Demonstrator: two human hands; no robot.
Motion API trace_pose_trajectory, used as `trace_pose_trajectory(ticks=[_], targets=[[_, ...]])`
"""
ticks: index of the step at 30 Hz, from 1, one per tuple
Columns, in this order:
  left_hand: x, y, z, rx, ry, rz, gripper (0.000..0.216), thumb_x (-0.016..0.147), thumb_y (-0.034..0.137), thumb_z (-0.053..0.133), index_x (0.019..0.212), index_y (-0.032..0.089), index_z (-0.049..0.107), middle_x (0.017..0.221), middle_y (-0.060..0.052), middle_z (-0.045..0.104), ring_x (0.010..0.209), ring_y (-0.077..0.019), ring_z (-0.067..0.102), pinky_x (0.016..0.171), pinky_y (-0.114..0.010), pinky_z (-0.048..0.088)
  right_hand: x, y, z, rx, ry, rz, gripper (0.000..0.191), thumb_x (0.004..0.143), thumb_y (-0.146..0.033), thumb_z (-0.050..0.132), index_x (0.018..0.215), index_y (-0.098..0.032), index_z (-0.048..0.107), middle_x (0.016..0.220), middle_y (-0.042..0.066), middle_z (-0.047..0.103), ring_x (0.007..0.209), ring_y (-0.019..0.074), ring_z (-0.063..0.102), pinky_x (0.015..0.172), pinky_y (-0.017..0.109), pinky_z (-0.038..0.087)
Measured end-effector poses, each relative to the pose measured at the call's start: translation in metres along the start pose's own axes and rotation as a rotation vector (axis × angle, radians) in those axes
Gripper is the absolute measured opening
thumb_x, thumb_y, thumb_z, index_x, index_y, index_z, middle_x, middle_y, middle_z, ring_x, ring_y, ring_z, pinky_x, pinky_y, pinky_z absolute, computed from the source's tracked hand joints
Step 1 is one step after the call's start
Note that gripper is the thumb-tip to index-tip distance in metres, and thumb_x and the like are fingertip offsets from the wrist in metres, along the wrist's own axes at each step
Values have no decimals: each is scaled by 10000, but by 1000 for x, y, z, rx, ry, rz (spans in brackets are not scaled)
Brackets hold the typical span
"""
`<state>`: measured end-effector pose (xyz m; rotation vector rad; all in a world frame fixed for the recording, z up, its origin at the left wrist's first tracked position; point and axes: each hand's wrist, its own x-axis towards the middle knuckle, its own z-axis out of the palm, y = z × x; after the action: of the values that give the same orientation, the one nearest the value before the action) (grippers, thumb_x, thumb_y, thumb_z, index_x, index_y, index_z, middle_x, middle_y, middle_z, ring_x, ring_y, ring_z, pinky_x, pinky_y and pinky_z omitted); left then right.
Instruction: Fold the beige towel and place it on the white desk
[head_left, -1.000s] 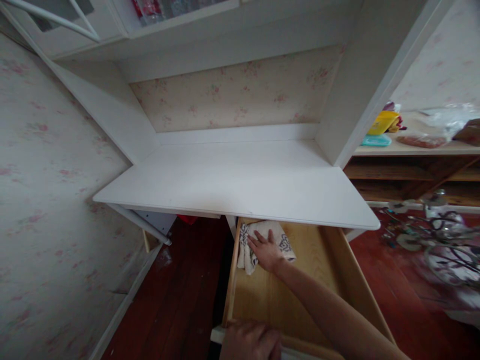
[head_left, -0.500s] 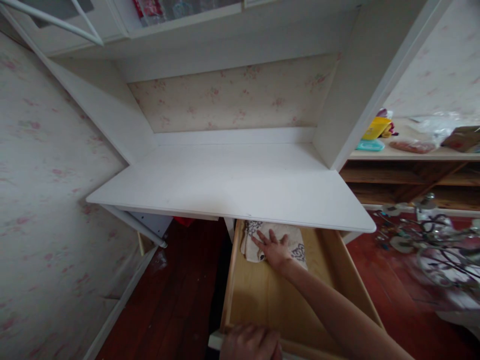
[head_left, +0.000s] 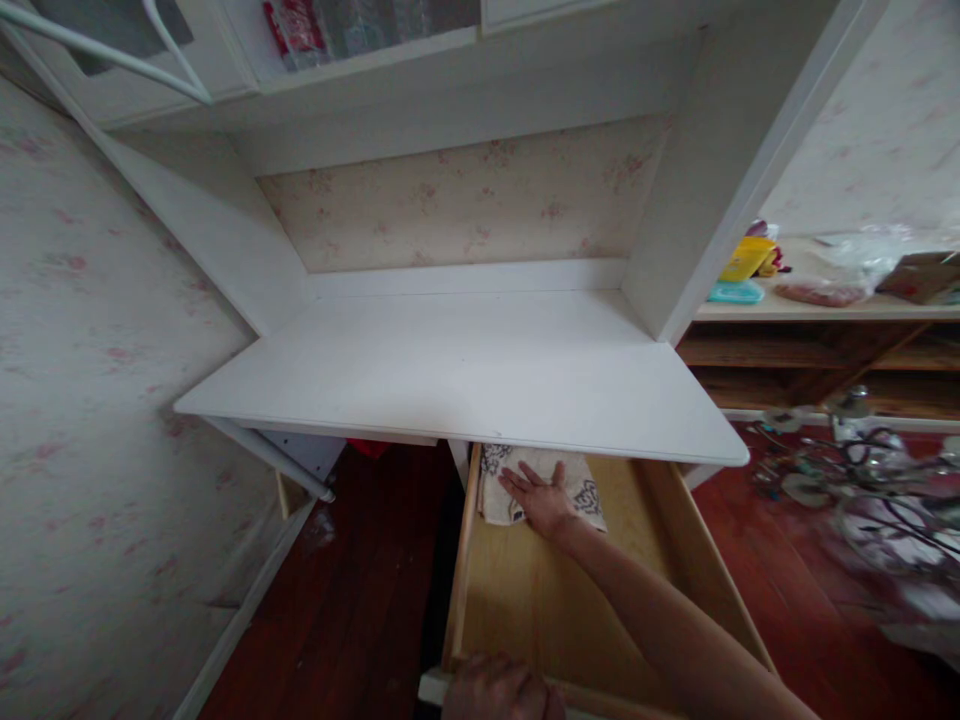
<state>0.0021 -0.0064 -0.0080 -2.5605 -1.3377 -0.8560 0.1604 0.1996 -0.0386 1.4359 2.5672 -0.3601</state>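
A wooden drawer [head_left: 517, 610] is pulled out beneath the white desk. Inside it, at the back left corner, lies a folded cream cloth [head_left: 499, 500] with a dark scroll pattern. My right hand [head_left: 546, 503] rests flat on top of this cloth, fingers spread. At the bottom of the view, my left hand [head_left: 501, 688] is curled over the drawer's front edge; its fingertips are hidden behind the front.
The white desktop [head_left: 465, 370] overhangs the drawer, with a hutch above. On the right, a low shelf [head_left: 810, 310] carries a yellow container [head_left: 748, 258] and plastic bags. A chandelier-like metal fixture [head_left: 870, 470] lies on the red-brown floor [head_left: 360, 600].
My right hand and the cloth have shifted slightly left, and the cloth now lies closer to the drawer's left side. The left hand stays on the drawer front.
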Motion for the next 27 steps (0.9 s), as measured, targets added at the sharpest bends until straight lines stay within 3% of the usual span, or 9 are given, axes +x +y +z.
trace_pose_trajectory(ticks=[7, 12, 15, 20, 24, 27], targets=[[21, 10, -20, 20, 83, -31, 237, 784, 165, 474, 557, 232, 482, 483, 46, 525, 434, -126, 509, 495, -325, 299, -63, 65, 0, -61, -16, 180, 1021, 660, 119, 362, 1527, -403, 224, 1614, 1, 139, 1468, 315, 119, 944, 864, 136], [19, 10, -22, 21, 11, -27, 197, 794, 177, 495, 608, 242, 488, 515, 46, 534, 468, -142, 511, 522, -333, 313, -102, 98, -3, -74, 27, 199, 889, 702, 78, 366, 1510, -293, 362, 1590, 94, 260, 1434, 311, 238, 1034, 713, 270], [16, 10, -22, 13, -19, -29, 178, 794, 179, 507, 630, 246, 491, 537, 46, 547, 489, -150, 517, 534, -337, 320, -109, 93, -3, -73, 68, 181, 775, 749, 20, 405, 1467, -268, 449, 1520, 132, 386, 1367, 326, 344, 999, 620, 372], [21, 11, -27, -2, -9, -31, 180, 789, 168, 501, 630, 248, 477, 528, 46, 531, 482, -153, 506, 525, -346, 307, -125, 75, -1, 31, 43, 139, 703, 727, -96, 519, 1414, -244, 509, 1380, 136, 520, 1230, 337, 478, 945, 531, 438], [23, 11, -27, -7, -24, -29, 167, 796, 173, 506, 652, 253, 486, 542, 51, 541, 489, -156, 511, 527, -350, 309, -153, 55, -1, 177, -36, 29, 670, 678, -87, 516, 1331, -226, 569, 1248, 102, 609, 1126, 292, 569, 932, 410, 465], [21, 11, -27, -8, -47, -42, 162, 803, 187, 510, 659, 257, 486, 551, 49, 550, 501, -163, 518, 534, -350, 314, -174, 38, 1, 253, -148, -4, 539, 656, -98, 528, 1162, -229, 659, 1110, 76, 674, 1030, 284, 621, 883, 375, 481]])
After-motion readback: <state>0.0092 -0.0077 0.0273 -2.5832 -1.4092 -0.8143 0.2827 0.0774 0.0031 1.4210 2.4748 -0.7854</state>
